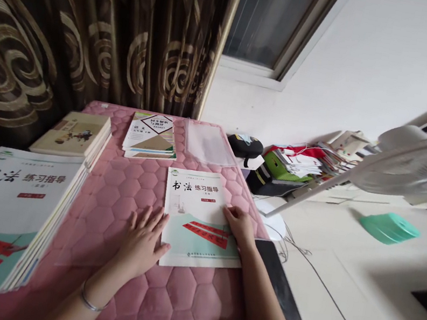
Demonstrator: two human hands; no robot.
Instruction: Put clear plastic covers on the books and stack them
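Observation:
A calligraphy workbook (189, 227) with a white and pale green cover and red strips lies on the pink quilted pad. My left hand (144, 241) rests flat with spread fingers at its left edge, the thumb touching the cover. At the right edge, the curled fingers of my right hand (240, 225) grip the workbook. What looks like a clear plastic sheet (89, 237) lies on the pad, partly beneath my left hand. On the left stands a stack of books (30, 178), topped by a workbook with the same cover design and a smaller beige book (74, 131).
Several booklets (151, 139) lie at the pad's (170, 295) far side, beside translucent plastic covers (211, 146). A black tablet-like slab (278, 285) sits right of my right forearm. Beyond are a white standing fan (413, 161), piled papers (298, 163) and a cable on the floor.

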